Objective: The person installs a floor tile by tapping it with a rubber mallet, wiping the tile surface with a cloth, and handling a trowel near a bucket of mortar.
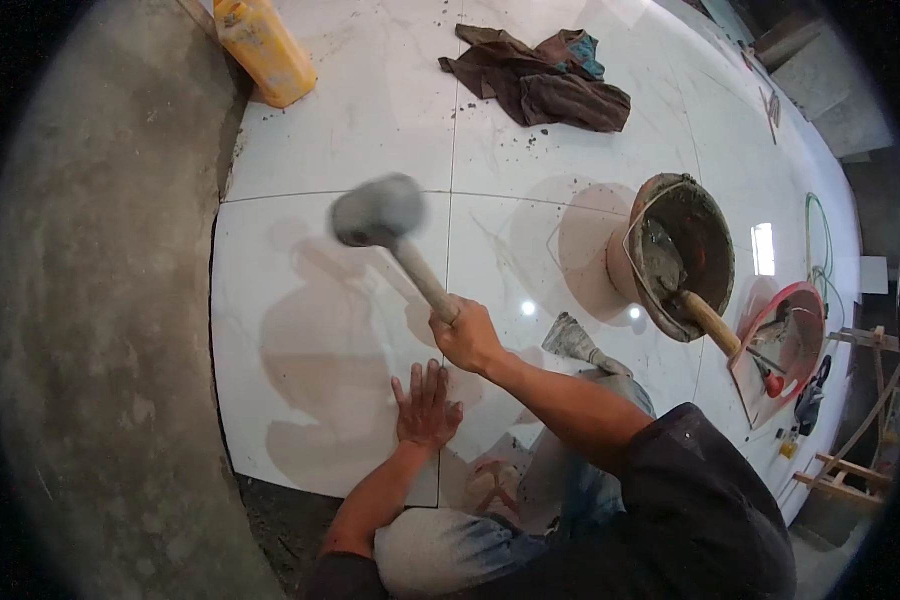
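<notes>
My right hand [467, 335] grips the wooden handle of a rubber mallet [378, 210], whose dark head is blurred and raised over the white marbled floor tiles [330, 270]. My left hand [424, 408] lies with spread fingers on a tile beside a seam. A dirty trowel or scraper [575, 340] lies just right of my right hand. Beyond it stands a black bucket [713, 242] of grey mix with a wooden handle [708, 316] sticking out.
A concrete wall or ledge [120, 300] runs along the left. A yellow jerrycan [268, 55] and dark cloth [545, 85] are at the back. At right are a red-rimmed basin [810, 340] with tools, a green hose [820, 230] and wooden frames [850, 480].
</notes>
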